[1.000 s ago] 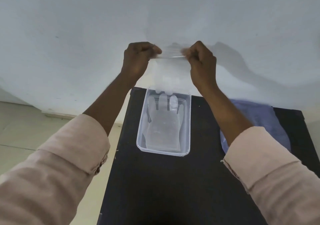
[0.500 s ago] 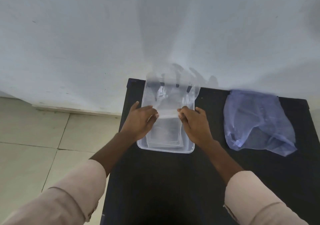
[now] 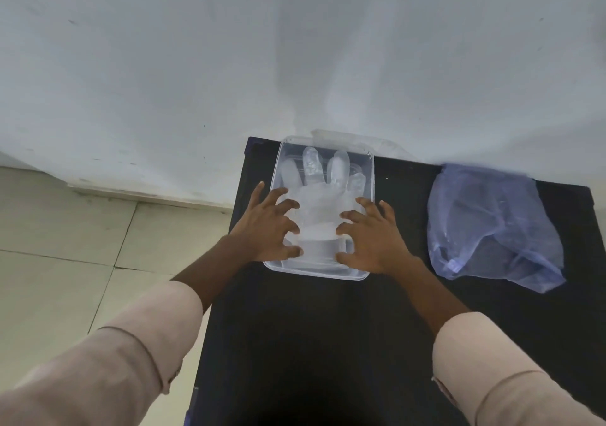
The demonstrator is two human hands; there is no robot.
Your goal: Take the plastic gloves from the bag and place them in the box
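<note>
A clear rectangular plastic box (image 3: 370, 163) lies on the black table (image 3: 328, 343), against the wall. Inside it, transparent plastic gloves (image 3: 319, 206) lie flat, fingers pointing toward the wall. My left hand (image 3: 267, 225) rests over the box's left side and my right hand (image 3: 370, 238) over its right side. Both have fingers spread, with the fingertips pressing on the cuff end of the gloves. Neither hand grips anything. A crumpled bluish plastic bag (image 3: 492, 225) lies on the table to the right of the box.
A pale wall (image 3: 295, 48) rises directly behind the table. Tiled floor (image 3: 59, 261) shows to the left, below the table's left edge. The table's near part is bare dark surface.
My hands came down from in front of the wall, where they held a glove stretched between them, lowered it into the box, let go and now press flat on it.
</note>
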